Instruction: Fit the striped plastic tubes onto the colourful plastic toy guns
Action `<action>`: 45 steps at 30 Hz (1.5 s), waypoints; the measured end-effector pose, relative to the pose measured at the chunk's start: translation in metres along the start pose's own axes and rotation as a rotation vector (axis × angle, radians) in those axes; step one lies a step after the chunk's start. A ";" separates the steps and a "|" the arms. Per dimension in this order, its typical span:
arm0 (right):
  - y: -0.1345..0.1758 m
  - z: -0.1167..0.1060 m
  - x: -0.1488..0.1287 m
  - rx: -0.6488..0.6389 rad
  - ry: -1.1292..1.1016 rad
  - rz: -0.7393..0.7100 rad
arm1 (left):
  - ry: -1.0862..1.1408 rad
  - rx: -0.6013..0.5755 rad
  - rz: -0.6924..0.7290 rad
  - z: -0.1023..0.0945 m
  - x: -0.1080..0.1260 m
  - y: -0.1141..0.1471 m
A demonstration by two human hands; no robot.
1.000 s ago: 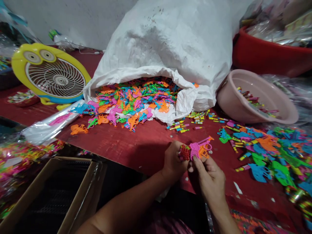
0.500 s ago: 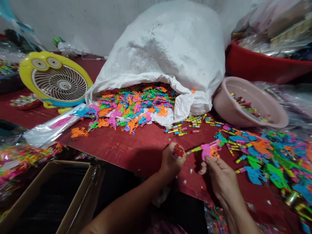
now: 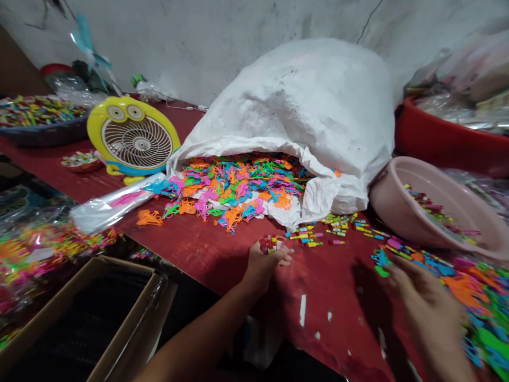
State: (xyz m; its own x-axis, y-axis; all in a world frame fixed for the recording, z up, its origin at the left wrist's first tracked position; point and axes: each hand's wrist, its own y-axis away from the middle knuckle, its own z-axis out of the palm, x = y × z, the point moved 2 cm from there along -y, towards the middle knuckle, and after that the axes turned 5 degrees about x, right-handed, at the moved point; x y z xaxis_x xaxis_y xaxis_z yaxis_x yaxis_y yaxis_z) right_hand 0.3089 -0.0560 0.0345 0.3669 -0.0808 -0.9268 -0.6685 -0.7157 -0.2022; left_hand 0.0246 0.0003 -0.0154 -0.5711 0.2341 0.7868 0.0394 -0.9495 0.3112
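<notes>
My left hand (image 3: 264, 265) is closed around a bundle of small coloured tubes (image 3: 272, 243), their red and yellow ends pointing up. It is above the red tabletop. On the right, my right hand (image 3: 427, 307) has its fingertips together at small blue and green plastic pieces (image 3: 382, 261); the back of the hand hides most of the grip. Loose short tubes (image 3: 310, 236) lie on the table beyond my hands. Beside and under my right hand spreads a pile of flat coloured plastic pieces (image 3: 469, 289).
A large white sack (image 3: 302, 101) spills coloured plastic pieces (image 3: 234, 185) onto the red table (image 3: 207, 252). Left of it stands a yellow fan (image 3: 139, 140). A pink tub (image 3: 401, 185) with tubes tilts at right, before a red basin (image 3: 449, 138). An open cardboard box (image 3: 131, 302) is at lower left.
The view has shifted, so the scene sits lower and further right. My right hand has moved right, away from my left hand. The pink and orange pieces are no longer visible in it.
</notes>
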 end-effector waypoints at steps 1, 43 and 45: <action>0.003 0.033 -0.012 -0.120 0.067 -0.086 | -0.024 -0.030 -0.005 0.001 0.000 0.001; 0.058 0.066 -0.007 -0.386 -0.175 0.029 | -0.152 -0.118 0.033 0.028 -0.034 0.016; 0.046 0.063 -0.015 -0.538 -0.109 0.035 | -0.202 -0.186 0.074 0.028 -0.039 0.017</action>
State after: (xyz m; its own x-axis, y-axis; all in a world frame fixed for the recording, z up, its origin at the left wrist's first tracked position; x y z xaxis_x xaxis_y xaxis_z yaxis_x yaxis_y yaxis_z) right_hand 0.2320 -0.0435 0.0192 0.2626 -0.0591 -0.9631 -0.2436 -0.9699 -0.0069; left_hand 0.0702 -0.0189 -0.0259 -0.3965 0.1818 0.8999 -0.0868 -0.9832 0.1604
